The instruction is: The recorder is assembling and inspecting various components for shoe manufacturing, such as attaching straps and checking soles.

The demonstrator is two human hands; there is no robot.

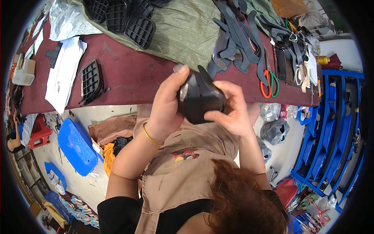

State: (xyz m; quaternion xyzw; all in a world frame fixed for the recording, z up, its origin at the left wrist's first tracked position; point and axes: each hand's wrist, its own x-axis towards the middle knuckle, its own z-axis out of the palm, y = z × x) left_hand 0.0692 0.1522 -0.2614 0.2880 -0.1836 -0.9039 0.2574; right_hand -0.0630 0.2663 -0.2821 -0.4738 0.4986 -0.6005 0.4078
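Between both hands, just in front of the table's near edge, is a shiny black curved piece point(200, 103) with a dark strip pointing up at its top. Its exact kind I cannot make out. My left hand point(167, 102) wraps its left side, thumb raised along the upper edge. From the right, my right hand point(233, 107) grips it with thumb and fingers bent around the side. What lies behind the piece is hidden.
The dark red table point(128, 74) carries a black grid-patterned piece point(91, 82), white papers point(68, 74), a green woven sack point(183, 31), grey strips point(237, 43) and orange-and-green-handled scissors point(269, 82). A blue bin point(78, 146) is at left, a blue rack point(331, 128) at right.
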